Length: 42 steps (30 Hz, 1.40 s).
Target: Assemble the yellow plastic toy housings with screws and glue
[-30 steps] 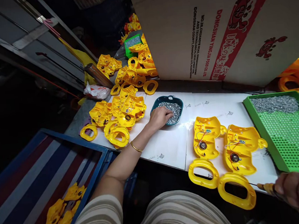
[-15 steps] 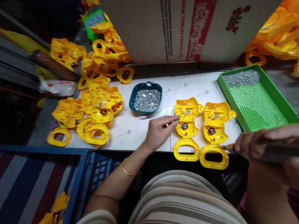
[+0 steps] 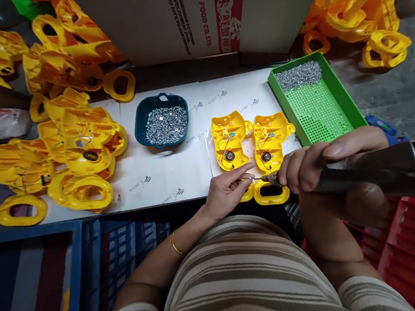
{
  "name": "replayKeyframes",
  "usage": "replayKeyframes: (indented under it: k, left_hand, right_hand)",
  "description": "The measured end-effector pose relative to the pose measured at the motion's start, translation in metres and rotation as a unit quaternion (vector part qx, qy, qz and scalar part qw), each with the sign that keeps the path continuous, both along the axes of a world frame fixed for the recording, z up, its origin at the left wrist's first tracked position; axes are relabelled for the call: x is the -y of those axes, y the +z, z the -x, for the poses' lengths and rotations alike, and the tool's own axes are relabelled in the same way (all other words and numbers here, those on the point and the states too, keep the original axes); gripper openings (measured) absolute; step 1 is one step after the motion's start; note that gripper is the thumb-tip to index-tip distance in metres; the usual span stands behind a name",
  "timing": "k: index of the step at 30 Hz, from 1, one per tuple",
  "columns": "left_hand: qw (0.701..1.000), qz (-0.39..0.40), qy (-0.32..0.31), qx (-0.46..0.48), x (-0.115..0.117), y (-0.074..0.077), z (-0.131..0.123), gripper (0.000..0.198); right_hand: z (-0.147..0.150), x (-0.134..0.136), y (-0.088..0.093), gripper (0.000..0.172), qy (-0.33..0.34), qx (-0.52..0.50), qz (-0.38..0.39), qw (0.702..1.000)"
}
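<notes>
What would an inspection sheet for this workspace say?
Surface: white printed sheeting.
Job's things: two open yellow plastic shells; yellow oval plastic rings; dark handheld driver.
Clutter: yellow plastic parts heaped left; dark teal plastic tray and rectangular green plastic tray, both holding small silvery pieces.
Hands: right hand grips the driver; left hand at its tip.
Cables: thin wires inside both shells; power cable, nothing seen.
Surroundings: printed cardboard box behind; blue plastic crate left, red plastic crate right.

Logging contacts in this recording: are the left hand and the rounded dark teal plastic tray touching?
Apart. The head view shows white tabletop plainly between the left hand and the rounded dark teal plastic tray.
</notes>
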<state>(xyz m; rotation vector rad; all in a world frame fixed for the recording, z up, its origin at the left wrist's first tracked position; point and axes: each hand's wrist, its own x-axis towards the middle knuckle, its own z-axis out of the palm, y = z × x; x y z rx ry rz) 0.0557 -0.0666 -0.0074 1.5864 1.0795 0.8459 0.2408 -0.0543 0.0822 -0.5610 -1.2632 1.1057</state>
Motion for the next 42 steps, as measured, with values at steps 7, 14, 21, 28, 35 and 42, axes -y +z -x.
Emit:
replayKeyframes:
  k: [7,14,21,28,35,42]
  left_hand:
    - [1.000,-0.015,-0.020,-0.010,-0.001,0.006,-0.004,0.042]
    - [0.999,-0.014,-0.032,-0.013,-0.003,0.006,-0.004,0.041]
    - [0.999,0.000,-0.034,-0.022,-0.003,0.006,-0.003,0.044]
    - [0.998,0.008,-0.050,-0.026,-0.005,0.004,-0.003,0.048]
    - [0.998,-0.003,-0.057,-0.031,-0.006,0.006,-0.004,0.049]
    - [0.993,-0.057,-0.081,-0.068,-0.007,0.006,-0.003,0.046]
  right_hand:
    - [0.005,-0.003,-0.012,0.024,-0.032,0.020,0.024,0.999]
    - [0.013,0.002,-0.012,0.024,-0.079,0.006,0.027,0.996]
    - [0.003,-0.002,-0.017,0.026,-0.055,0.010,0.042,0.998]
    - [0.003,-0.007,-0.023,0.029,-0.033,0.008,0.042,0.999]
    - [0.007,-0.009,-0.024,0.027,-0.018,-0.014,0.040,0.999]
    - [0.013,-0.009,-0.018,0.023,-0.059,-0.028,0.012,0.998]
